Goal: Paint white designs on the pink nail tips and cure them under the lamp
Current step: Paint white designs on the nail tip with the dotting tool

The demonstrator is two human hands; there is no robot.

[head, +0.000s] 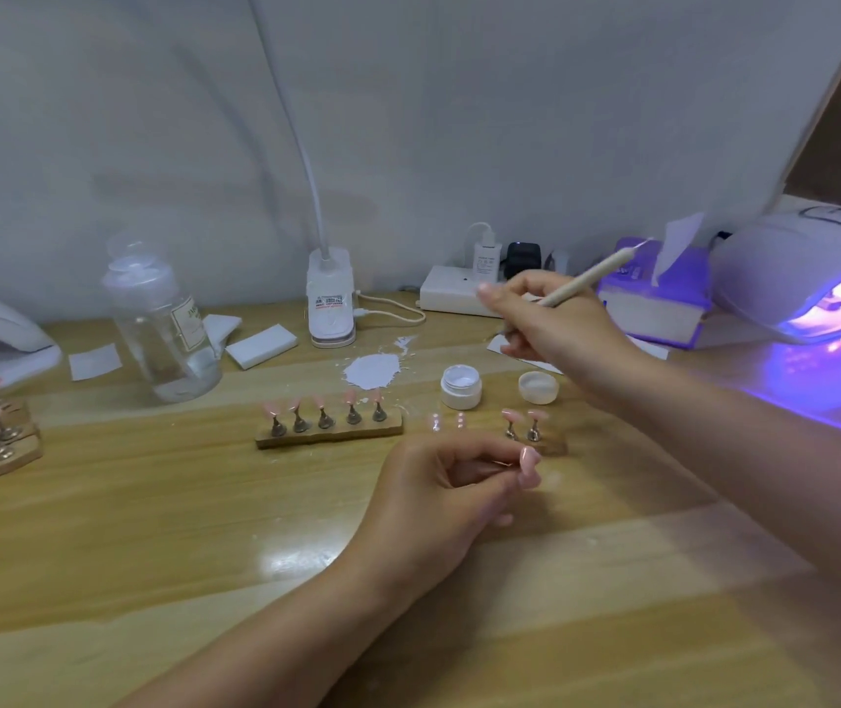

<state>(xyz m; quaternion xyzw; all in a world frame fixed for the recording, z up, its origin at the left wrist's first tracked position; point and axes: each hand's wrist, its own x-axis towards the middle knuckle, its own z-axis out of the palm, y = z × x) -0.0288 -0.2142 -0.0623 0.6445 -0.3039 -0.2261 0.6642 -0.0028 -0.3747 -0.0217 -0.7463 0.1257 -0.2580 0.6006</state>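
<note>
1. Left hand, nearest the camera, is pinched closed on one pink nail tip, held just above the table. Whether the tip sits on a small stand peg in the fingers I cannot tell. Advice: rest the wrist on the wood so the tip stays steady.
2. Just beyond, a short holder carries two pink tips; two loose tips lie to its left; a long holder carries five. No white design is discernible on any of them at this sharpness.
3. Open white gel pot and its lid stand behind the holders, beside a white smear on the table.
4. Right hand is closed around the brush, bristle end hidden below the hand. Judgement: load little paint, wipe the excess, then bring the brush to the held tip with light strokes.
5. Far right, curing lamp glows violet, something pink visible inside. Keep the wet tip level while moving it there.
</note>
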